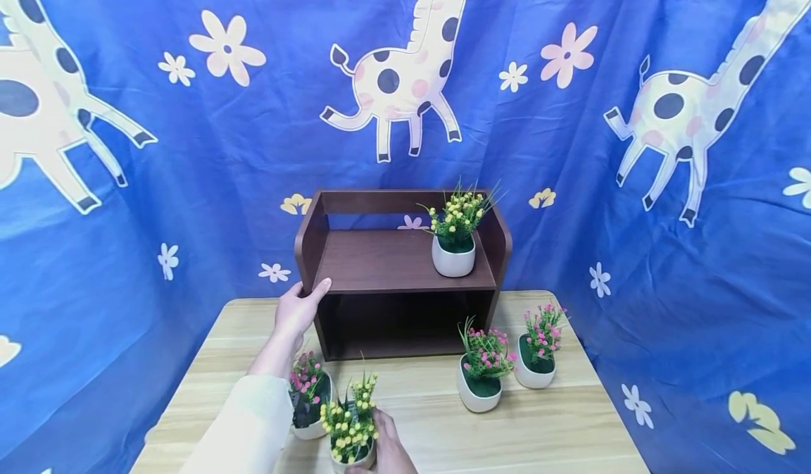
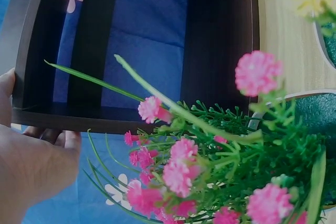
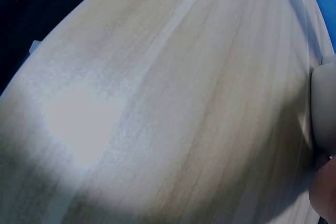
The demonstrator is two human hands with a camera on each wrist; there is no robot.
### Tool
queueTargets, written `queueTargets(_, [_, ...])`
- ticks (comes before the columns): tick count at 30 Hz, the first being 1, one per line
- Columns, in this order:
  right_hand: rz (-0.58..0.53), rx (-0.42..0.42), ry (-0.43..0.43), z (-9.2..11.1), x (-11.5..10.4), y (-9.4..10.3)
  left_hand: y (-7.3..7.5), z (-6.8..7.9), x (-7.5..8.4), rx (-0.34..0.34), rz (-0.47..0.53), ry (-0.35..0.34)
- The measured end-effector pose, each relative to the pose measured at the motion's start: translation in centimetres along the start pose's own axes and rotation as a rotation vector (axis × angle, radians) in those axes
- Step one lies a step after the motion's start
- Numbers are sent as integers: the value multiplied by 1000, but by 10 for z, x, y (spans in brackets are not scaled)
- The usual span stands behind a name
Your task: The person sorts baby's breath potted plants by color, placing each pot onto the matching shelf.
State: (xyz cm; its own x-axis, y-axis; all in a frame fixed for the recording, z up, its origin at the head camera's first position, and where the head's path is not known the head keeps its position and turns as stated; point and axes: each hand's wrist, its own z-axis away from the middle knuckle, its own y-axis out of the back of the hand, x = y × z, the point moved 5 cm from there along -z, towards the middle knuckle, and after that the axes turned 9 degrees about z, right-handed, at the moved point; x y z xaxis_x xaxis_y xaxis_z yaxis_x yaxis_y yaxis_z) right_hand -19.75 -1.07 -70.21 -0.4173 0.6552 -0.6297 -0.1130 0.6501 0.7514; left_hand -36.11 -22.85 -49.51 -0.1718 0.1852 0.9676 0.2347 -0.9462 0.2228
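Observation:
My left hand (image 1: 300,312) grips the left side panel of the dark brown two-tier shelf (image 1: 380,259), thumb on the inner side. In the left wrist view, fingers of that hand (image 2: 37,166) curl behind the panel's edge. Near the table's front edge, my right hand (image 1: 391,446) holds the white pot of a potted plant with yellow flowers (image 1: 348,425). A pink-flowered potted plant (image 1: 310,396) stands just left of it, partly behind my left forearm. The right wrist view shows only a fingertip (image 3: 323,192) beside a white pot (image 3: 324,106).
Another yellow-flowered potted plant (image 1: 454,252) stands on the shelf's upper board, at the right. Two pink-flowered potted plants, one nearer the shelf (image 1: 479,393) and one farther right (image 1: 535,368), sit on the wooden table (image 1: 538,432). A blue giraffe-print curtain (image 1: 266,150) surrounds the table.

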Motion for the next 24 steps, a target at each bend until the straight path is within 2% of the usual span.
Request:
queueTargets(8, [-143,-59,-149,0,-2,6,0,0,0,2,5,0])
queueTargets(18, [-114,-13,-103,2,-1,11,-1,0,2,16,10,-24])
queueTargets(24, [-183,-39,-176,1,-2,18,0,2,2,19,17,-27])
